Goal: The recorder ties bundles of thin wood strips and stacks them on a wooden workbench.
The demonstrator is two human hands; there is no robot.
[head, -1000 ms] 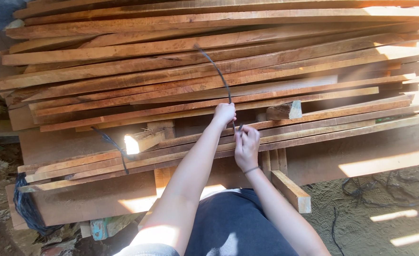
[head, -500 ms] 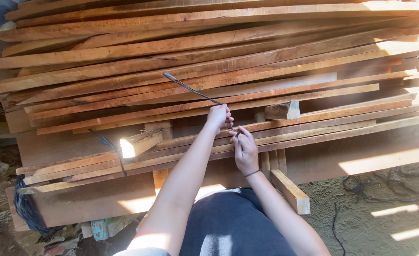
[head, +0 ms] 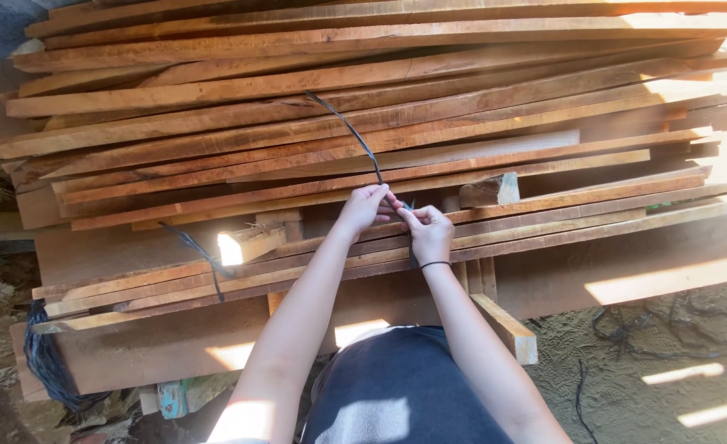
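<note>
Across the whole view lies a stack of rough wooden planks (head: 363, 123). Over its near edge a black strap (head: 349, 131) arcs up. Left hand (head: 365, 210) and right hand (head: 428, 234) pinch its lower end together; judged step: tying, next needing a firm pull.

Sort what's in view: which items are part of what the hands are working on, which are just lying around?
In hand:
- left hand and right hand, both pinching the thin black strap
- the strapped bundle of long reddish wooden planks

Lying about:
- second black strap further left
- short pale wood offcut
- black cords on the ground
</note>
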